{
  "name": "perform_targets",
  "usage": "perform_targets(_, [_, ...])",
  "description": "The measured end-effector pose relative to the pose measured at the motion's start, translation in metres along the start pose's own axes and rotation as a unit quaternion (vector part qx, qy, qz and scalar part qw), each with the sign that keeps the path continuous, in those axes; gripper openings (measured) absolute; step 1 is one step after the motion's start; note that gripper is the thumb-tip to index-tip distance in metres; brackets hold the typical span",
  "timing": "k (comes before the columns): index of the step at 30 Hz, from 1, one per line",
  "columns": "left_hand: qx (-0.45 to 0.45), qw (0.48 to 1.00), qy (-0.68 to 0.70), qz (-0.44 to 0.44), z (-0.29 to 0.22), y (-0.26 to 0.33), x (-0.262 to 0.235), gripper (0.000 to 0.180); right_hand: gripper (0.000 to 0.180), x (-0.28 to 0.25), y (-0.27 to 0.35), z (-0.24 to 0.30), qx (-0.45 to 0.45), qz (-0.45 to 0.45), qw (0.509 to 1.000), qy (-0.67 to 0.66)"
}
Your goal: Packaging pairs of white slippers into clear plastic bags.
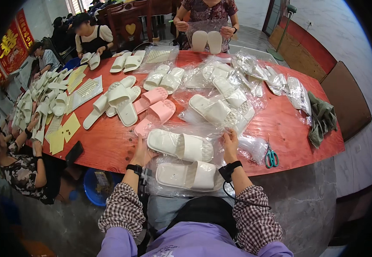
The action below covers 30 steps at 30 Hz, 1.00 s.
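A pair of white slippers [167, 143] lies side by side inside a clear plastic bag [151, 182] at the table's front edge, the nearer slipper hanging over my lap. At the bag's left side my left hand [140, 153] is closed on the film, its fingertips partly hidden. My right hand [230, 144] pinches the bag's far right corner. Just beyond lie pink slippers [162, 110], and bagged white slippers [207, 108] are heaped to their right. Close to my right hand are a bunch of crumpled clear bags [252, 146] and teal-handled scissors [272, 158].
Loose white slippers [119, 100] and yellow sticker sheets [70, 127] cover the red table's [104, 143] left side. A dark phone [74, 153] lies at its edge above a blue basin [92, 188]. Across, a person holds a bagged pair [199, 41]; others handle slippers at left. Green cloth [321, 120] hangs at right.
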<state>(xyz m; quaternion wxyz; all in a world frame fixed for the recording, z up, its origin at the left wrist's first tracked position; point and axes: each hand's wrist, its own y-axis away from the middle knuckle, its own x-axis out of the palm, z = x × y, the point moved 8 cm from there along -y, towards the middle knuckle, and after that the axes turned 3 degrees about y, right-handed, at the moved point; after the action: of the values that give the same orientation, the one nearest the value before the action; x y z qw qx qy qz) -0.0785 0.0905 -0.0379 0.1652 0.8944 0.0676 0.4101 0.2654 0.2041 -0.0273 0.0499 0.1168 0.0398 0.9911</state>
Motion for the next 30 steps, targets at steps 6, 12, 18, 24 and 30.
perform_targets(6, [0.060, 0.953, -0.291, -0.055, -0.030, 0.021, -0.009, 0.042, 0.011, 0.021, -0.012, -0.001, 0.034, 0.013, 0.999, -0.004])
perform_targets(12, [0.127, 0.933, -0.316, -0.119, -0.037, 0.019, -0.047, 0.049, 0.019, 0.011, -0.034, 0.013, -0.036, -0.041, 0.995, 0.081])
perform_targets(18, [0.340, 0.494, -0.782, -0.170, -0.061, 0.059, 0.035, 0.056, 0.031, -0.010, -0.038, 0.004, -0.052, -0.095, 0.977, 0.184])
perform_targets(24, [0.294, 0.374, -0.866, 0.156, -0.017, 0.084, 0.053, 0.064, 0.058, 0.003, 0.012, 0.073, -0.244, 0.013, 0.897, 0.369])
perform_targets(30, [0.234, 0.351, -0.867, 0.266, -0.003, 0.071, 0.052, 0.062, 0.068, 0.050, 0.092, 0.082, -0.318, 0.290, 0.723, 0.540])
